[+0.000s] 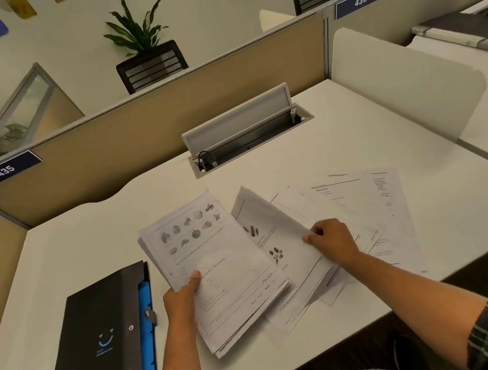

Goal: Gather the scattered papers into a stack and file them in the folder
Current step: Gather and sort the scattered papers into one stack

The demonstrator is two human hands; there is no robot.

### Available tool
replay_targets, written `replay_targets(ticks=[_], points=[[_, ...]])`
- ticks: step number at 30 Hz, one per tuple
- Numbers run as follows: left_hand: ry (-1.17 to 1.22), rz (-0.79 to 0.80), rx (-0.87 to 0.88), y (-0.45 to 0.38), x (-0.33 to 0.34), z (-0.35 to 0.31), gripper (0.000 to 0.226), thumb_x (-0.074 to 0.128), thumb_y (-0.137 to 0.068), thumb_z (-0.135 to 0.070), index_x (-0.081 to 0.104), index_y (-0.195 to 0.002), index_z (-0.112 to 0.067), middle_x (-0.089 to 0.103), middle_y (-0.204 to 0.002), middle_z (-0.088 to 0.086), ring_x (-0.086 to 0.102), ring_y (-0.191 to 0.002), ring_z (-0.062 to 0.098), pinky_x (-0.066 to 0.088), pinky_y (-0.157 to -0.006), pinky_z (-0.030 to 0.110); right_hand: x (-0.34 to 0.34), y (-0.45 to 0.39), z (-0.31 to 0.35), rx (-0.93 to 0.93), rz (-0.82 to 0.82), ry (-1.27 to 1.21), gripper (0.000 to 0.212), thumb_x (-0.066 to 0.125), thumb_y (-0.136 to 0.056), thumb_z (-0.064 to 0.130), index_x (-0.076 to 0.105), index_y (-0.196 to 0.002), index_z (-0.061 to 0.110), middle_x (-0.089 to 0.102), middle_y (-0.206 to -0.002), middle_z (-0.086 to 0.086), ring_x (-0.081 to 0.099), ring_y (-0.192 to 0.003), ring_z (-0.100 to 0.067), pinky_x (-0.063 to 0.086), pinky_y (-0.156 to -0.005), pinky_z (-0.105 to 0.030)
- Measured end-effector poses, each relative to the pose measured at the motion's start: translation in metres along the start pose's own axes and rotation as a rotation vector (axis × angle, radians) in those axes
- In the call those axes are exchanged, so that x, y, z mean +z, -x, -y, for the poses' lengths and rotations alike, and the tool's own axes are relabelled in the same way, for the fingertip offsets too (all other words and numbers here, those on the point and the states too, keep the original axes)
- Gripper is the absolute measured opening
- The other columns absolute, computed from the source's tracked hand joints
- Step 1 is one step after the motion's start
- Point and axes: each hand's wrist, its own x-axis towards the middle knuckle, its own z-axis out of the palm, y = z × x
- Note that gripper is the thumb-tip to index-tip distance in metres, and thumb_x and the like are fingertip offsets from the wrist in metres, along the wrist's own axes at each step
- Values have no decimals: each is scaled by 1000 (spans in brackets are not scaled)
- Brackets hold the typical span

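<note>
- Two hands work over a white desk (341,143) strewn with printed papers.
- The left hand (181,297) grips a thick stack of papers (214,266) at its near left edge, thumb pressed on the top sheet, fingers hidden beneath; the stack is tilted up off the desk, its top page showing rows of small pictures.
- The right hand (331,239) pinches the edge of a loose sheet (277,243) just right of the stack, lifting that edge so the sheet curls.
- More scattered sheets (375,212) lie fanned and overlapping on the desk, to the right of that hand and partly under it.
- A black folder (102,345) lies flat on the desk left of the stack, blue dividers (148,344) showing along its right edge.
- A cable tray (247,133) with a raised lid sits at the desk's far side.
</note>
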Motion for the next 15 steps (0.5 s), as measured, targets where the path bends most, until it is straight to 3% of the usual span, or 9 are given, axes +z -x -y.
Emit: replay_targets(ticks=[3, 6, 11, 15], points=[[25, 15, -14, -1, 2, 3, 42, 80, -86, -14, 64, -124, -9, 72, -111, 11, 67, -103, 32, 54, -97, 50, -21, -10, -7, 19, -56, -82, 19, 74, -92, 22, 72, -74, 15, 68, -70, -1, 64, -68, -21, 45, -57, -25], [26, 23, -12, -1, 4, 2, 45, 79, -87, -13, 63, -128, -6, 71, -114, 13, 67, -103, 32, 53, -98, 49, -37, -16, -10, 38, -128, -246, 13, 74, -93, 20, 78, -83, 12, 74, -79, -6, 70, -77, -27, 53, -69, -31], [20, 25, -10, -4, 9, -3, 50, 79, -87, -12, 61, -132, -4, 70, -120, 15, 66, -108, 34, 52, -101, 50, -60, -21, -10, 50, -279, -521, 16, 82, -86, 27, 80, -85, 11, 77, -79, -5, 73, -74, -24, 54, -64, -29], [13, 24, -9, -3, 14, -7, 52, 80, -86, -13, 61, -134, -4, 71, -117, 13, 67, -106, 32, 54, -98, 48, -72, -23, 1, 48, -289, -766, 17, 88, -79, 31, 79, -75, 18, 78, -77, 0, 74, -69, -15, 62, -64, -29]])
